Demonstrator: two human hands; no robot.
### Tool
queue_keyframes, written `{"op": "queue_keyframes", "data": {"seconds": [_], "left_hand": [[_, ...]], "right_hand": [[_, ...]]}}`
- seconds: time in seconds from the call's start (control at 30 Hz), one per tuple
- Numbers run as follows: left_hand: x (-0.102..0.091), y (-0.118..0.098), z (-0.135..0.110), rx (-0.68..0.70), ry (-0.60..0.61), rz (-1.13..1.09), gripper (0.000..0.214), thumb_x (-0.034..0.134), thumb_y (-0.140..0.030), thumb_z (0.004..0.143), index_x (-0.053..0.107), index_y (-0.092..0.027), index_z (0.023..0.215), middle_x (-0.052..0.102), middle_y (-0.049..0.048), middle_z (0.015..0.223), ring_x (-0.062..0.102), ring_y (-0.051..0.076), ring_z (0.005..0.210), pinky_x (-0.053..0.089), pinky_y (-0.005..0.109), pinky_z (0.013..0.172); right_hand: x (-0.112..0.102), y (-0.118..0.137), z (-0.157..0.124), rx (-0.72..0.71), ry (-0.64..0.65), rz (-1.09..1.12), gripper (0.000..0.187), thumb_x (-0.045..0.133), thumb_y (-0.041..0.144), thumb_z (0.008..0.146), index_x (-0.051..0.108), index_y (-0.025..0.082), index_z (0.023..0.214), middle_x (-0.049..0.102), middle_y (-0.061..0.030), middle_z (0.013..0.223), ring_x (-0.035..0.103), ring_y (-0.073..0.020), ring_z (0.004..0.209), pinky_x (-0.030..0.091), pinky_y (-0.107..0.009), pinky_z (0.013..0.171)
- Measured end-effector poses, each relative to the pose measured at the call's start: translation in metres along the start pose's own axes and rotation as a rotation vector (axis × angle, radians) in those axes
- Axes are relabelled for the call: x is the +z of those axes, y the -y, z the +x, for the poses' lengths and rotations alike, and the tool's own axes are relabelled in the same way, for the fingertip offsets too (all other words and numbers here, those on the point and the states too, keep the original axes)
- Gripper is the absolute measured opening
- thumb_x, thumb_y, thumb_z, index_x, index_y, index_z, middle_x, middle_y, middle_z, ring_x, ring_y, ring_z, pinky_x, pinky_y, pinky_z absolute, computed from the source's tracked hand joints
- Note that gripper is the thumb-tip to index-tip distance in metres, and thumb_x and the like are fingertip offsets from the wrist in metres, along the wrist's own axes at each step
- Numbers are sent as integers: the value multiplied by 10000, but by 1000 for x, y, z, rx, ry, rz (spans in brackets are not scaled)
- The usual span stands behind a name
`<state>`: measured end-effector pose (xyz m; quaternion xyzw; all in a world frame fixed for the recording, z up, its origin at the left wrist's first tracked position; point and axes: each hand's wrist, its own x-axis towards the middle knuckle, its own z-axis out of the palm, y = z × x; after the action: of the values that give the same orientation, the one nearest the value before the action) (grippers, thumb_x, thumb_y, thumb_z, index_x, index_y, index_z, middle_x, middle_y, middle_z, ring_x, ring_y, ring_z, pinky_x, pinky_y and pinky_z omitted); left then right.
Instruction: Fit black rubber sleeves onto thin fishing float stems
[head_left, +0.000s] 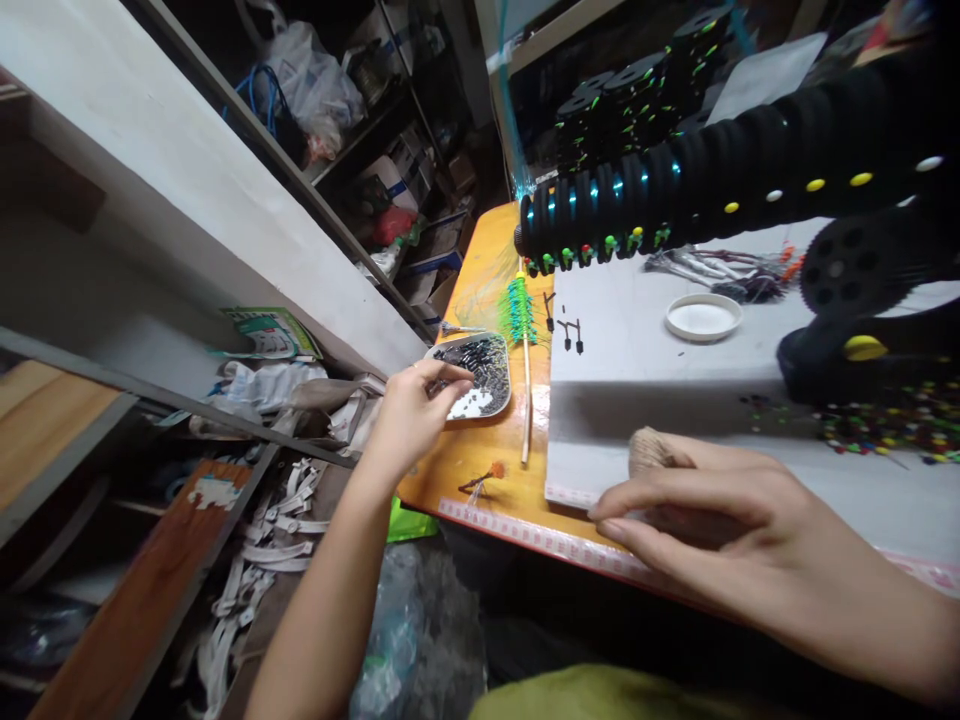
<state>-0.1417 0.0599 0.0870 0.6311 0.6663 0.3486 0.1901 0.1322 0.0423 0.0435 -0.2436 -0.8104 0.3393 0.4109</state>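
Note:
My left hand (412, 415) is over the near-left side of a white tray (507, 385). Its thumb and fingers come together in a pinch; whatever lies between them is too small to tell. Small black pieces (469, 355) and white pieces (474, 403) fill the tray beneath. In front of the table edge, my right hand (720, 525) is closed, thumb against index finger, and anything in that pinch cannot be made out. A tan wrapping (649, 450) covers one of its fingertips. Beside the tray lies a thin wooden stick (526, 400) with a green bristly bundle (517, 312) near its top.
A black ribbed roller (645, 185) with coloured beads reaches over the table from the right. On the white board (600, 375) are a round white lid (703, 318), small black T-shaped parts (571, 335) and scattered coloured beads (892, 425). Shelves with bags stand left.

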Motion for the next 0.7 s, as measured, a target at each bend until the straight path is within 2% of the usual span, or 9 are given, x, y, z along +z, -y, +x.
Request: {"op": "queue_keyframes", "data": {"seconds": [0.07, 0.13, 0.2, 0.3, 0.47, 0.7], "left_hand": [[17, -10, -28, -14, -101, -163, 144, 738, -330, 891, 800, -200, 894, 708, 14, 758, 542, 133, 598, 474, 252, 580], [41, -23, -58, -29, -162, -362, 245, 740, -455, 900, 767, -218, 842, 695, 5, 812, 508, 92, 554, 411, 193, 475], [65, -35, -83, -161, -243, -937, 253, 920, -407, 741, 753, -217, 749, 668, -24, 720, 401, 34, 446, 296, 135, 384], [95, -49, -105, -381, -190, -1347, 234, 980, -293, 683, 772, -209, 747, 706, -15, 682, 287, -25, 381, 225, 88, 361], [116, -57, -114, -579, -251, -1513, 331, 1017, -228, 612, 720, -159, 743, 708, -10, 689, 365, -34, 385, 255, 64, 368], [120, -62, -118, -615, -295, -1527, 407, 1025, -207, 586, 654, -132, 737, 701, -21, 739, 388, -48, 371, 253, 61, 363]], "right_hand": [[1, 1, -1, 12, -29, 23, 190, 654, 196, 955, 781, 236, 820, 557, 18, 611, 535, -103, 530, 372, -221, 461], [1, 3, -3, 46, -41, 88, 189, 651, 205, 966, 735, 222, 797, 576, 23, 632, 531, -93, 535, 381, -211, 468], [2, 4, -6, 94, -30, 183, 219, 631, 233, 992, 672, 217, 777, 580, 26, 655, 536, -90, 550, 404, -204, 485], [3, 2, -12, 165, 16, 297, 229, 592, 274, 1023, 626, 222, 802, 624, 11, 724, 586, -110, 623, 466, -217, 551], [6, -1, -15, 220, 43, 382, 220, 572, 297, 1037, 610, 236, 828, 697, -11, 795, 622, -138, 680, 506, -255, 604], [7, 0, -10, 208, 5, 344, 216, 596, 240, 997, 592, 236, 781, 680, 7, 731, 590, -122, 628, 496, -231, 563]]}}
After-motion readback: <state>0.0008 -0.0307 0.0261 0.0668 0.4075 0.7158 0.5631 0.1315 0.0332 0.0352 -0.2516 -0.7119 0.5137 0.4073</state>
